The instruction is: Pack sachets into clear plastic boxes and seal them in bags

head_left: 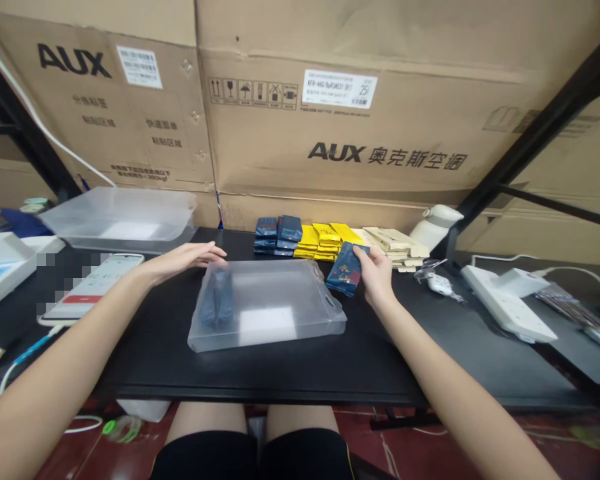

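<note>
A translucent plastic case (pixel 275 293) lies on the black table, with blue packets (pixel 217 303) showing through its left side. My right hand (pixel 379 272) grips a dark blue packet (pixel 347 269) just beyond the case's right edge. Near the case's back left corner, my left hand (pixel 193 257) is held with its fingers stretched out and nothing in them. Behind the case stand stacks of blue packets (pixel 278 233), yellow packets (pixel 325 239) and cream packets (pixel 393 243), side by side.
Another translucent case (pixel 125 217) sits at the back left, near a phone (pixel 93 290) with a cable. To the right are a white jug (pixel 436 227), an earphone case (pixel 439 285) and a power strip (pixel 510 303). Large cardboard boxes (pixel 330 167) stand behind the table.
</note>
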`<state>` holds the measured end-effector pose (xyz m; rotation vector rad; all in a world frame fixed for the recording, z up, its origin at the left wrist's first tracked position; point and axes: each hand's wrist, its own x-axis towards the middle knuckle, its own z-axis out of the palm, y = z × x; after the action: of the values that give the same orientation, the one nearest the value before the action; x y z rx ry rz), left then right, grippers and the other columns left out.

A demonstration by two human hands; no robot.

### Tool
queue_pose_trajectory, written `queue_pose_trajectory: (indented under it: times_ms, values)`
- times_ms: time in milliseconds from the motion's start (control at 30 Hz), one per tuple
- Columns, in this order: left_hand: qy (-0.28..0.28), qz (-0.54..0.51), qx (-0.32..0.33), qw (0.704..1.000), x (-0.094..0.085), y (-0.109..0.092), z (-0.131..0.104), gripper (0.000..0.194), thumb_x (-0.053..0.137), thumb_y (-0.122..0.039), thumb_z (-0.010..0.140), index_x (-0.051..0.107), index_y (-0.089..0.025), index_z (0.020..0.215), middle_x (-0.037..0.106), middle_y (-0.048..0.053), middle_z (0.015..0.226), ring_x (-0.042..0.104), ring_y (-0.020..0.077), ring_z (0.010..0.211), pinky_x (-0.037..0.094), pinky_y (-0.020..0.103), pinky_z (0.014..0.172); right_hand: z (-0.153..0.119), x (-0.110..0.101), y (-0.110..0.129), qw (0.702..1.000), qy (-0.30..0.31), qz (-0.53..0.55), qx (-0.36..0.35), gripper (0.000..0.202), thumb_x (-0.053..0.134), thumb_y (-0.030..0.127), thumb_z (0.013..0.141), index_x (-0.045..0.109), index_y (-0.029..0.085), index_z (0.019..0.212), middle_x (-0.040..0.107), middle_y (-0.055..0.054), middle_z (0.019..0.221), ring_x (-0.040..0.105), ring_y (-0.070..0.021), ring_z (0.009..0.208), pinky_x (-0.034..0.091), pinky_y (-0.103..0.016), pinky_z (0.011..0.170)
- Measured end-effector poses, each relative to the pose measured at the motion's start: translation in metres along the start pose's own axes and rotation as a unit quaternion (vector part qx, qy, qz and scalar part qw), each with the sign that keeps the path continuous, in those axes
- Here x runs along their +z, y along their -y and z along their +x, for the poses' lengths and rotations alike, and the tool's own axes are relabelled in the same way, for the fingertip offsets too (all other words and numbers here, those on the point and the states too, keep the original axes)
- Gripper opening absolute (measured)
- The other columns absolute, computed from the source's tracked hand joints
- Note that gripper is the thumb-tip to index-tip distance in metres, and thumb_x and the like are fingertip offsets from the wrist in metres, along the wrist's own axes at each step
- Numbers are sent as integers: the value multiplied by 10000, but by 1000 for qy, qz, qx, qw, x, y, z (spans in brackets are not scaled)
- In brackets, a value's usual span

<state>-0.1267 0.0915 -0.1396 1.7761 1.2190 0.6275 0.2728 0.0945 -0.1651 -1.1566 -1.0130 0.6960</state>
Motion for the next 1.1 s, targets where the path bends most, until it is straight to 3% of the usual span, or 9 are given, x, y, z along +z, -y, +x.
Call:
queue_pose_trajectory:
  times_ms: [133,200,300,367,533,733,833,933,1100]
  values:
    - [68,111,23,991,0,-4,-7,504,618,-544,760,660,-261,1175,661,58,1255,586,256,1168,461,323,956,4,-3,-4,995,5,-63,-83,235,664,407,711,599,185,672,643,-3,654,605,-170,643,502,-287,614]
    - [71,157,21,985,3,-6,-8,524,663,-510,724,655,-263,1187,663,51,1246,593,256,1153,467,321,944,4,-4,-6,992,16,-97,-83,230,644,408,735,603,187,684,607,16,586,564,-142,543,478,-266,535]
    - [57,161,17,985,7,-7,-6,503,654,-501,742,655,-262,1184,668,54,1228,595,259,1145,465,342,947,4,-5,-6,992,36,-121,-14,212,633,413,755,589,207,726,502,62,437,442,-112,347,367,-239,351]
    - [44,144,7,989,7,-6,-5,494,671,-499,732,663,-270,1170,683,48,1195,610,260,1116,471,352,942,4,-6,-4,991,61,-108,53,175,655,369,749,587,213,787,518,64,431,449,-118,313,349,-233,305]
    - [-21,59,-14,998,4,-1,-1,382,692,-491,709,727,-239,994,740,53,1045,651,257,1035,485,367,932,4,-4,5,969,122,-12,213,151,700,199,730,561,191,788,669,-3,579,621,-144,445,529,-247,430]
    - [-44,19,-20,999,6,1,2,333,730,-459,672,733,-230,914,751,45,983,662,246,1008,476,368,949,-1,-2,17,957,134,32,254,95,598,101,827,551,165,774,700,-32,624,653,-123,491,560,-216,478]
    - [-52,14,-24,998,7,3,3,326,751,-457,652,736,-233,888,752,38,950,666,240,977,481,357,936,-4,-5,20,935,226,47,269,108,657,83,772,598,155,827,726,-38,739,683,-124,581,588,-231,568]
    - [-56,8,-21,998,8,5,4,317,760,-451,643,739,-234,874,751,34,927,672,233,943,487,355,921,-7,-7,18,917,319,59,231,261,783,92,625,607,166,803,716,4,778,689,-111,677,583,-231,693]
    - [-65,-4,-20,998,9,7,6,317,774,-452,626,738,-230,849,748,33,887,671,232,925,485,358,918,-16,1,4,940,332,-20,69,325,840,211,536,528,173,619,693,11,717,664,-119,671,537,-248,694]
